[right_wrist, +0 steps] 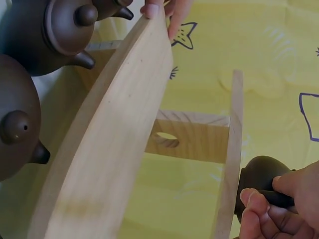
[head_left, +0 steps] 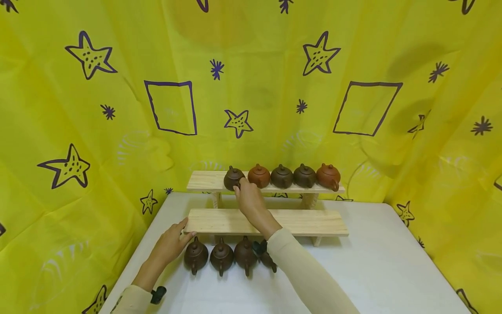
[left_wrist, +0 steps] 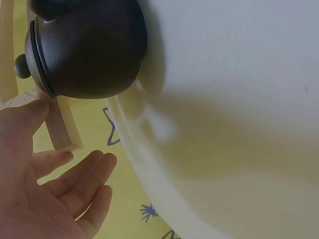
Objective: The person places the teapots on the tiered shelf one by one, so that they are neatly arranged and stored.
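The dark teapot (head_left: 232, 178) stood leftmost on the upper shelf (head_left: 208, 180), its handle pinched in my right hand (head_left: 252, 201) while my relaxed left hand (head_left: 169, 242) touched the lower shelf (head_left: 227, 221), and over my feed I judged that a sideways drag could knock the reddish teapot (head_left: 259, 175) beside it.

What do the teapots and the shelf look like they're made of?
Teapots: probably unglazed clay with a satin finish; brown and reddish surfaces show only soft highlights. Shelf: pale wood, seemingly unvarnished; grain shows, without strong shine.
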`<state>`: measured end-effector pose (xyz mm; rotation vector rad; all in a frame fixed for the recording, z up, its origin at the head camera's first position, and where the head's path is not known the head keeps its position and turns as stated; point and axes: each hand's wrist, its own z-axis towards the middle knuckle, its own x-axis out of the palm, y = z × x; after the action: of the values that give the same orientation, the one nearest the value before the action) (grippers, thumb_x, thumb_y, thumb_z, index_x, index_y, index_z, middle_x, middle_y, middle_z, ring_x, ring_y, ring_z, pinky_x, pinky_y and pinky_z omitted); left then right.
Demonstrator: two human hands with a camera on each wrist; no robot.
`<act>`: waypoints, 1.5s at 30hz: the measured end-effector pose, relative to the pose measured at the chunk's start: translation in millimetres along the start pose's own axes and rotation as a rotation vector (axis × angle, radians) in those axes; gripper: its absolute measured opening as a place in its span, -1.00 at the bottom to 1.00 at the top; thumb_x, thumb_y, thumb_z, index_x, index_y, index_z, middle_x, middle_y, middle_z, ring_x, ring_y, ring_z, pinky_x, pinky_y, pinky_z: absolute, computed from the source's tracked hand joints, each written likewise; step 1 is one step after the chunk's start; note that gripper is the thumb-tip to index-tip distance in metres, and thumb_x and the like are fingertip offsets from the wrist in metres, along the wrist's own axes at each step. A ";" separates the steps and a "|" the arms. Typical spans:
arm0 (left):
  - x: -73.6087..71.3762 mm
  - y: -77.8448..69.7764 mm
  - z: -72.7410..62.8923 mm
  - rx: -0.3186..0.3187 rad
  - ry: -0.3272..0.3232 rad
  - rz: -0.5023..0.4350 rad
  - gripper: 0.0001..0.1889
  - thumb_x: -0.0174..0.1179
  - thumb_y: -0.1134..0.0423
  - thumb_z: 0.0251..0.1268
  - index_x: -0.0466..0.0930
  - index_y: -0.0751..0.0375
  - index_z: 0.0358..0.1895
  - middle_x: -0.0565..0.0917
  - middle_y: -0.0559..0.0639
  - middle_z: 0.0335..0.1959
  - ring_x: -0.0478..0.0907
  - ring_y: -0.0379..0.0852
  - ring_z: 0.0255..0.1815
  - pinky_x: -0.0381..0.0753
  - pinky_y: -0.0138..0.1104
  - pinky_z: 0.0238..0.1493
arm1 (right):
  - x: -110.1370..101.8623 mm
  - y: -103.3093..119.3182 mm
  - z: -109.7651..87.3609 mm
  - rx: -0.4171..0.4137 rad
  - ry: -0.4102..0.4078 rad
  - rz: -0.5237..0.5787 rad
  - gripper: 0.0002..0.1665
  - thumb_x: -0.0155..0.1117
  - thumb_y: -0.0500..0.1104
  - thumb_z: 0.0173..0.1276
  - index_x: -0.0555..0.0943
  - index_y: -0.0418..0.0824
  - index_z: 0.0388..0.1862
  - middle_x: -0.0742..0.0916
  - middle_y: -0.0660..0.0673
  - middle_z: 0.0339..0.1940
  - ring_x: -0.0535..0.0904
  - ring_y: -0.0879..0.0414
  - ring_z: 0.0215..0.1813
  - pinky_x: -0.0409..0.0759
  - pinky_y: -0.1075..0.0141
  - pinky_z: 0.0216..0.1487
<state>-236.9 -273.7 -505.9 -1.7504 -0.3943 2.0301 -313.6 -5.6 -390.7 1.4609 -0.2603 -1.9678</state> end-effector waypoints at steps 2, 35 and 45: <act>-0.7 -0.4 -0.1 -0.005 0.005 0.003 -0.25 0.26 0.03 0.56 0.29 0.50 0.55 0.62 0.52 0.20 0.64 0.43 0.16 0.63 0.24 0.14 | 0.6 1.4 3.1 0.014 0.012 -0.007 -0.70 0.17 -0.11 0.68 0.61 -0.37 0.02 0.77 -0.29 -0.29 0.77 -0.13 -0.31 0.67 0.12 -0.36; -1.0 2.7 1.2 -0.008 0.002 0.007 -0.25 0.27 0.03 0.55 0.31 0.50 0.55 0.62 0.52 0.21 0.63 0.44 0.18 0.61 0.25 0.17 | 1.2 9.4 28.1 0.113 0.044 -0.059 -0.51 0.28 0.03 0.61 0.68 -0.43 0.08 0.81 -0.36 -0.16 0.81 -0.22 -0.19 0.76 0.05 -0.29; -1.4 1.6 -0.1 -0.007 0.004 0.000 -0.26 0.26 0.02 0.56 0.31 0.48 0.55 0.61 0.52 0.22 0.62 0.45 0.20 0.61 0.26 0.17 | -30.3 -17.6 -23.5 0.096 0.223 -0.064 -0.48 0.35 0.09 0.55 0.51 -0.18 -0.54 0.47 -0.01 -0.62 0.38 0.11 -0.58 0.32 0.28 -0.56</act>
<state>-236.8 -275.7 -505.5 -1.7582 -0.4003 2.0269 -294.4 31.4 -384.7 1.7550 -0.2132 -1.8432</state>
